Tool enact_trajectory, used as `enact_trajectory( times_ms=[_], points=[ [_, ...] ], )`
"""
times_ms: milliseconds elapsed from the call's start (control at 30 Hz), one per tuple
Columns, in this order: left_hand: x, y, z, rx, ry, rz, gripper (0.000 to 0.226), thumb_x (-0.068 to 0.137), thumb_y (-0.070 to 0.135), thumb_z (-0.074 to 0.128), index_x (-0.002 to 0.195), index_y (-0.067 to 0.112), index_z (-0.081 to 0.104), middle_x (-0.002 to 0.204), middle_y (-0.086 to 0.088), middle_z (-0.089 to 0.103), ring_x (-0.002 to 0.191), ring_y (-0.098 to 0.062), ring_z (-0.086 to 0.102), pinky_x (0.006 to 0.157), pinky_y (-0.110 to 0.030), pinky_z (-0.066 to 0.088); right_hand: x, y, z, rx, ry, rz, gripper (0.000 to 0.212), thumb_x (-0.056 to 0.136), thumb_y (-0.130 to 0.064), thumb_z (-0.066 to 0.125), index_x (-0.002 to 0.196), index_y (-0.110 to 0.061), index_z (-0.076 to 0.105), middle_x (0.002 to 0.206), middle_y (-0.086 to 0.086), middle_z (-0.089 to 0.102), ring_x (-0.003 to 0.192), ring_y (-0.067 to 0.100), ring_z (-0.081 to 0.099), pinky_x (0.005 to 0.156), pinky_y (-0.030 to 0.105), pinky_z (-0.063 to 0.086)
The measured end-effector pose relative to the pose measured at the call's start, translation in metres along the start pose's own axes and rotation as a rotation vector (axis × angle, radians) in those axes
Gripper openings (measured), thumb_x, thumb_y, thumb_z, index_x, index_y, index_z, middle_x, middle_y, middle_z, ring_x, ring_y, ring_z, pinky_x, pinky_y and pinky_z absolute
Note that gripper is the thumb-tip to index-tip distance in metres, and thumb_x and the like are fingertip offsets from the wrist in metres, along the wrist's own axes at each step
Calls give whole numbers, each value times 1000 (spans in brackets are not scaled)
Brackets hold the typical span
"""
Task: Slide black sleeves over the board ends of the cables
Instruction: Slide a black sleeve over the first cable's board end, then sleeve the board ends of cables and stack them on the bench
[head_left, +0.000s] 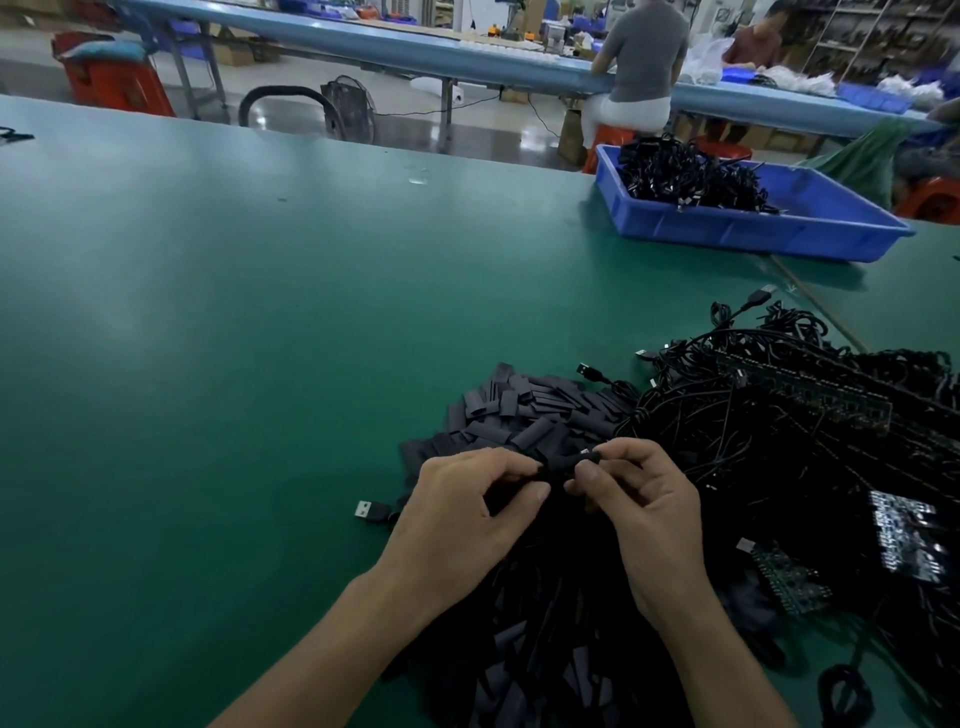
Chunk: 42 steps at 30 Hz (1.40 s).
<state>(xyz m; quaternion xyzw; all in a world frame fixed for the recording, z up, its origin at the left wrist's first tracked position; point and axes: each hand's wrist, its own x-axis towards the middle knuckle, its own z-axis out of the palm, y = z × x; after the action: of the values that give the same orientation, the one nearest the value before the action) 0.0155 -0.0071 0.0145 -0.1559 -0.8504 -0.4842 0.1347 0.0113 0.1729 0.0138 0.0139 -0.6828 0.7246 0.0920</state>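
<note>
Currently, both hands work low in the view over the green table (208, 312). The left hand (467, 501) pinches the left end of one black sleeve (563, 464) between thumb and curled fingers. The right hand (641, 512) pinches its right end, where a small pale tip shows. The sleeve spans the gap between the fingertips. The loose sleeve pile (524, 410) lies at 12 o'clock from the hands. Tangled cables (727, 441) with board strips (810, 395) lie at 3 o'clock. A blue tray (753, 234) holding more cables sits well apart at 1 o'clock. One USB plug (371, 511) lies at 9 o'clock, just beside the left hand
</note>
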Motion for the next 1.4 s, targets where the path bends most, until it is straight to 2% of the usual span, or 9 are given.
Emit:
enact_trajectory(
  times_ms=[233, 367, 500, 600, 767, 900, 967, 1233, 1400],
  points=[
    [11, -11, -19, 386, -94, 41, 36, 95, 57, 50, 102, 29, 70, 105, 17, 66, 101, -7, 53, 87, -28, 45, 10, -15, -7, 67, 22, 22, 19, 77, -23, 74, 92, -17, 64, 70, 10, 66, 60, 16, 61, 54, 21, 48],
    [22, -9, -30, 343, 93, -73, 47, 94, 63, 27, 87, 23, 50, 81, 9, 64, 79, -20, 59, 67, -36, 42, 18, -28, 1, -154, 1, 19, 25, 88, -13, 73, 110, -20, 61, 80, 6, 75, 62, 10, 66, 52, 20, 48],
    [59, -17, -46, 204, 301, -307, 34, 104, 46, 34, 88, 17, 39, 67, -3, 54, 61, -31, 51, 57, -40, 32, 20, -37, -1, -543, 30, -109, 20, 91, -18, 73, 98, -36, 66, 82, -13, 73, 79, -1, 68, 71, 14, 53],
    [96, -35, -59, 172, 258, -518, 26, 107, 32, 39, 113, 8, 44, 95, -12, 58, 85, -34, 52, 73, -40, 36, 27, -51, -4, -735, 102, -232, 14, 93, -15, 70, 100, -27, 72, 87, -18, 69, 85, -1, 65, 75, 10, 50],
    [118, -60, -55, 303, -3, -685, 59, 104, 12, 44, 155, 0, 15, 147, -27, 29, 133, -41, 37, 109, -46, 33, 44, -77, -17, -1180, 312, -422, 20, 95, -7, 61, 110, -15, 73, 111, 4, 72, 112, 24, 61, 106, 40, 37],
    [114, -68, -48, 303, -29, -624, 65, 103, 9, 45, 159, 4, 11, 159, -22, 21, 147, -36, 23, 119, -44, 23, 59, -91, -34, -1436, 414, -187, 32, 96, -11, 58, 125, -22, 67, 128, 8, 65, 126, 30, 53, 122, 46, 13],
    [109, -69, -45, 381, 29, -563, 60, 103, 12, 48, 157, 9, 24, 161, -16, 23, 148, -34, 23, 119, -47, 23, 64, -95, -42, -1518, 401, -20, 34, 97, -17, 54, 129, -22, 63, 126, 12, 64, 123, 35, 53, 117, 47, 20],
    [88, -46, -21, 230, 149, -290, 21, 96, 10, 59, 115, 15, 68, 118, -4, 63, 114, -23, 57, 102, -41, 46, 66, -96, -32, -1429, 345, -79, 10, 87, -33, 76, 95, -28, 74, 96, 0, 65, 104, 28, 56, 82, 40, 24],
    [79, -21, -1, 21, 148, -190, 17, 92, 8, 66, 91, 25, 69, 93, 7, 69, 84, -2, 60, 78, -7, 44, 65, -113, -41, -1195, 195, -118, 14, 77, -26, 86, 86, -18, 80, 82, 2, 72, 87, 21, 65, 86, 35, 46]
  ],
)
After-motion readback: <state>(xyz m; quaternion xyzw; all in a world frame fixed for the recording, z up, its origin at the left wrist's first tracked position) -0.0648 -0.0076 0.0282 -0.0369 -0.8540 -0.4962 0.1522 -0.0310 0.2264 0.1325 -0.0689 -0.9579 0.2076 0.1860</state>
